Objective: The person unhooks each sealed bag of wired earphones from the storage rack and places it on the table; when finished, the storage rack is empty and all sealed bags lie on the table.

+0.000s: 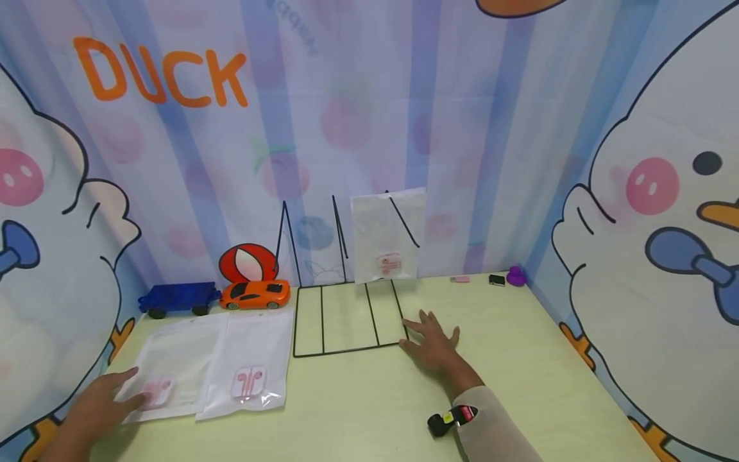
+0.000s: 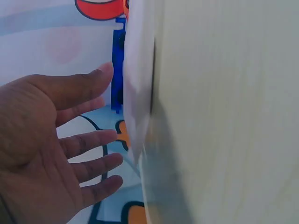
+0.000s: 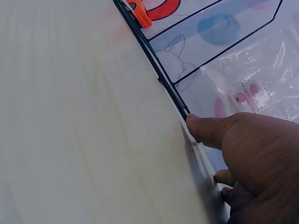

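Two white plastic pouches lie side by side at the left of the table. The left pouch [image 1: 185, 346] and the right pouch [image 1: 260, 340] each show a pink earphone print near the bottom. My left hand [image 1: 102, 404] is at the lower left corner of the left pouch, fingers loosely spread. A black wire rack [image 1: 322, 321] stands mid-table, and a third pouch [image 1: 383, 224] hangs upright on its right side. My right hand [image 1: 432, 346] touches the rack's front right corner; in the right wrist view, its thumb [image 3: 205, 130] lies at the black frame.
Behind the flat pouches stand a blue toy cart [image 1: 179, 298] and an orange toy car [image 1: 255, 295]. Along the back right edge are a small pink item [image 1: 460, 279], a small black item [image 1: 496, 280] and a purple toy [image 1: 516, 276]. Printed curtains [image 1: 358, 102] enclose the table.
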`<state>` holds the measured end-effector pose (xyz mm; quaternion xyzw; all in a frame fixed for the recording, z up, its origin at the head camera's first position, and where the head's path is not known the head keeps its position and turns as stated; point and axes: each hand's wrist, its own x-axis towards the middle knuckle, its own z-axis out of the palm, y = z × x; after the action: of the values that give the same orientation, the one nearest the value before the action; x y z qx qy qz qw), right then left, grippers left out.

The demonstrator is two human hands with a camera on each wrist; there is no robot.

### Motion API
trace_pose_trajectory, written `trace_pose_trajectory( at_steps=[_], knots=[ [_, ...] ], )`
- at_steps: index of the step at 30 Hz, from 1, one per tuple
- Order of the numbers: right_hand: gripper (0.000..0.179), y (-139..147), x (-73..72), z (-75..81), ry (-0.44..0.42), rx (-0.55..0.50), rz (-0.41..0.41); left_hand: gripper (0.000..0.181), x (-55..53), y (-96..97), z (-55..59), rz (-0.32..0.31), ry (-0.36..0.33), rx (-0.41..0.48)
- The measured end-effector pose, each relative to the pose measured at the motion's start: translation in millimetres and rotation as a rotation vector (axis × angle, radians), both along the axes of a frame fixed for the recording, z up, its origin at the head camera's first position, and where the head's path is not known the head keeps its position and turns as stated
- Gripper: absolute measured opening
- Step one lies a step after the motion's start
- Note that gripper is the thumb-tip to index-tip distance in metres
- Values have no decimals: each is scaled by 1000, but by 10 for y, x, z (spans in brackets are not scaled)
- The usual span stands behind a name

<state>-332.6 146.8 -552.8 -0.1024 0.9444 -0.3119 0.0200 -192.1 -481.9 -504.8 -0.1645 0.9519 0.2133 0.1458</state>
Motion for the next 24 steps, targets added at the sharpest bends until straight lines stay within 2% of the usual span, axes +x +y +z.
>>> trace_pose_trajectory(
  at_steps=[4,9,16,24],
  knots=[
    [55,2,1,-3,-1,6,-1,113,4,187,83,-68,69,-54],
    [55,-2,1,-7,2,2,-2,105,-47,499,129,-155,162,-73],
    [55,-9,-9,-17,3,0,1,100,-196,1033,155,-180,169,-75],
    [54,-8,-10,5,8,-6,0,88,-343,1660,250,-250,270,-30]
  ],
)
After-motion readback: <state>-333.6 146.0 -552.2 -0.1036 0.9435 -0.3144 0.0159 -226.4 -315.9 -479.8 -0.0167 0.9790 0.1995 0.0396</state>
